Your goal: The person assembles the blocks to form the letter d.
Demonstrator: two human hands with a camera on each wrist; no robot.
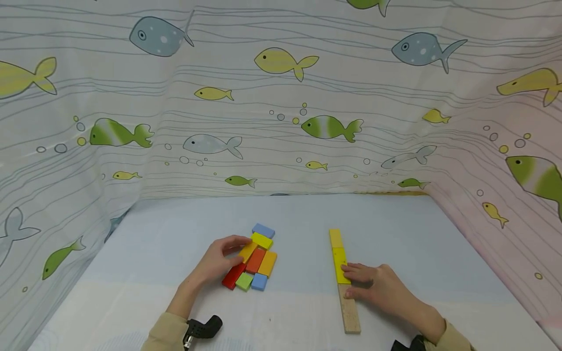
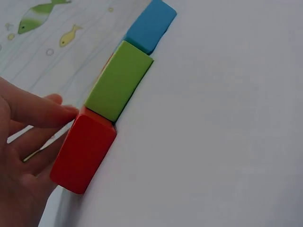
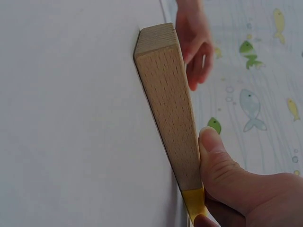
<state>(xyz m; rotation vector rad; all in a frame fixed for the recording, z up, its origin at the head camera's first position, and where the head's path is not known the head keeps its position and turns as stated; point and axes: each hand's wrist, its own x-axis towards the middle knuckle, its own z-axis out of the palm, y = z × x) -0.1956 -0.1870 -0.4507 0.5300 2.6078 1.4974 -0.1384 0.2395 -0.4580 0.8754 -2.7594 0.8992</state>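
Observation:
On the left in the head view, my left hand (image 1: 219, 258) holds an orange block (image 1: 248, 252) by its ends, between thumb and fingers. That block lies within a tight cluster: a yellow block (image 1: 262, 241) behind it, a red-orange block (image 1: 255, 261) beside it and a red block (image 1: 233, 277) in front. The left wrist view shows the thumb close by the red block (image 2: 84, 151). My right hand (image 1: 384, 287) touches a straight row from its right side, fingers on a bright yellow block (image 1: 340, 265) and thumb against a plain wooden block (image 1: 350, 312).
The cluster also has a blue block (image 1: 263, 230) at its back, a second orange block (image 1: 267, 264), a green block (image 1: 244, 281) and another blue block (image 1: 259, 282). A pale orange block (image 1: 335, 238) ends the row. A fish-print curtain (image 1: 281, 107) surrounds the white table (image 1: 303, 312).

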